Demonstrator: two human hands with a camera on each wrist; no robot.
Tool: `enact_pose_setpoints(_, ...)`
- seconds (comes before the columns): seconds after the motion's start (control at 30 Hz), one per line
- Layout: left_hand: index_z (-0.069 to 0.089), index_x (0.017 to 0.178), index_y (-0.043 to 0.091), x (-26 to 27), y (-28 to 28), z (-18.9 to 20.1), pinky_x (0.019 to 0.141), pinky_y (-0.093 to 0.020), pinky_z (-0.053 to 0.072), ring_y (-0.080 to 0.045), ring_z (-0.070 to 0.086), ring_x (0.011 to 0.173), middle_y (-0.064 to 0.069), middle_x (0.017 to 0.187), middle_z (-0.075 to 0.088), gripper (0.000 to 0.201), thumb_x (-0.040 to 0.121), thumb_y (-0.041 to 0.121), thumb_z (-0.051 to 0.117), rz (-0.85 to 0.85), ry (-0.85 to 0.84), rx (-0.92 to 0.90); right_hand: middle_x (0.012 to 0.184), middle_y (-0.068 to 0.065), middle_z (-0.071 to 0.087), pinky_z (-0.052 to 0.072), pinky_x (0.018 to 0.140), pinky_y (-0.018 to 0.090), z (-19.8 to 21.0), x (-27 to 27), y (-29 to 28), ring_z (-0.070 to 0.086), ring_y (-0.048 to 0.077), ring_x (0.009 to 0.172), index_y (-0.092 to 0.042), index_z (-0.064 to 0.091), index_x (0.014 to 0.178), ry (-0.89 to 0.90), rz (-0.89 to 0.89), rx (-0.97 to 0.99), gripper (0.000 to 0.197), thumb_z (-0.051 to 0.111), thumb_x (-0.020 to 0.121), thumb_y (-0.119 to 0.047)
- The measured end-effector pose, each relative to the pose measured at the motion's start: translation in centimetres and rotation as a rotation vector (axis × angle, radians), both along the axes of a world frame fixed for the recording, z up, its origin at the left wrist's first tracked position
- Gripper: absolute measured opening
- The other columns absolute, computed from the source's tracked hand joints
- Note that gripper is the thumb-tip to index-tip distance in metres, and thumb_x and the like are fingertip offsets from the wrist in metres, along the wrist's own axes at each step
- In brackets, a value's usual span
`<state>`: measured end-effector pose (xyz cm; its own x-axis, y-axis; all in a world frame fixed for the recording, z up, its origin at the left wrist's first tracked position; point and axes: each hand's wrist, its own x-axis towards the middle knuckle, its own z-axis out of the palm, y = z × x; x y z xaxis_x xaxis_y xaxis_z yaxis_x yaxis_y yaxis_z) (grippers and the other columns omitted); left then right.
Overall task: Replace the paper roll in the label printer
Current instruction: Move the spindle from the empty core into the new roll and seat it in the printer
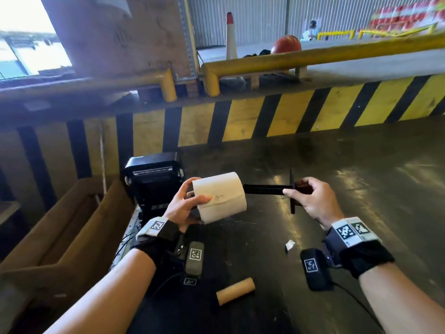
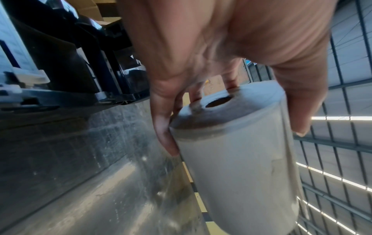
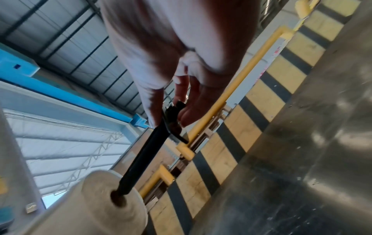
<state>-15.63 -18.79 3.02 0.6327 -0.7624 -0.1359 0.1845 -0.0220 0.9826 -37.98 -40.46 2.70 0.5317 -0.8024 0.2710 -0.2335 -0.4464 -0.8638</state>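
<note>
White paper roll (image 1: 220,197) gripped by left hand (image 1: 184,204); right hand (image 1: 311,198) holds black spindle (image 1: 267,189) entering core.

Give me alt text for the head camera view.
The left hand grips a white paper roll while the right hand holds a black spindle, its tip entering the roll's core. The black label printer sits behind; an empty cardboard core lies on the table.

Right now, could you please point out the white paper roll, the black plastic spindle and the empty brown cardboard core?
white paper roll (image 1: 224,196), head view, curved side.
black plastic spindle (image 1: 262,189), head view, shaft.
empty brown cardboard core (image 1: 235,291), head view, side.
</note>
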Motion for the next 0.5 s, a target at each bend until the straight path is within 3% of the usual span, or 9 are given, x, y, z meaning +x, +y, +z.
enact_pose_setpoints(0.3,0.052,0.120,0.025,0.8,2.0,1.7,0.070,-0.047,0.054,-0.032,0.059,0.097,-0.007,0.107,0.063,0.077,0.048,0.020,0.078,-0.073,0.023,-0.078,0.082,0.005,0.073,0.057,0.078,0.037,1.0,2.0,1.8,0.069,0.021,0.080,-0.016,0.068,0.084,-0.020,0.121,0.022,0.030,0.082,0.062,-0.032)
enact_pose_setpoints(0.5,0.055,0.113,0.028,-0.5,1.4,1.9,0.063,-0.040,0.056,-0.024,0.066,0.088,-0.004,0.106,0.064,0.068,0.050,0.017,0.076,-0.198,0.062,-0.122,0.090,0.001,0.070,0.053,0.072,0.021,2.2,3.5,4.5,0.066,0.012,0.084,-0.014,0.065,0.100,0.003,0.312,0.045,0.035,0.078,0.070,-0.029)
